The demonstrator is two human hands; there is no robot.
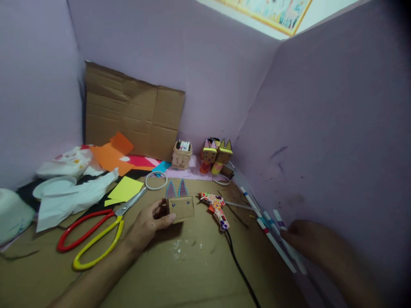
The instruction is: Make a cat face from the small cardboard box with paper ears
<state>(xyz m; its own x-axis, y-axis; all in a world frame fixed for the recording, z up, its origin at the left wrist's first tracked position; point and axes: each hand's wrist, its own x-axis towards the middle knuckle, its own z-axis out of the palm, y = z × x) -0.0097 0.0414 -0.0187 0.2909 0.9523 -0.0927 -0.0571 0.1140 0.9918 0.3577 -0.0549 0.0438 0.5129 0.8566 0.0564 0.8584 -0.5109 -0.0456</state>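
Note:
My left hand (153, 220) is closed on a small cardboard box (184, 209) with two eyes and two purple, blue-edged pointed ears (176, 188). At the right, my right hand (311, 239) pinches a white marker (280, 219) with a purple band; its fingers are partly in shadow. Other white markers (276, 246) lie beside that hand along the wall. A patterned hot glue gun (215, 206) with a black cord rests between the hands. Large scissors (119, 214) with one red and one yellow handle lie left of my left hand.
A basket of markers (182, 155) and two cardboard animal figures (216, 155) stand at the back. Yellow paper (126, 188), orange paper (113, 153) and crumpled white paper (77, 199) lie at left. A cardboard sheet (133, 111) leans on the purple wall (337, 128).

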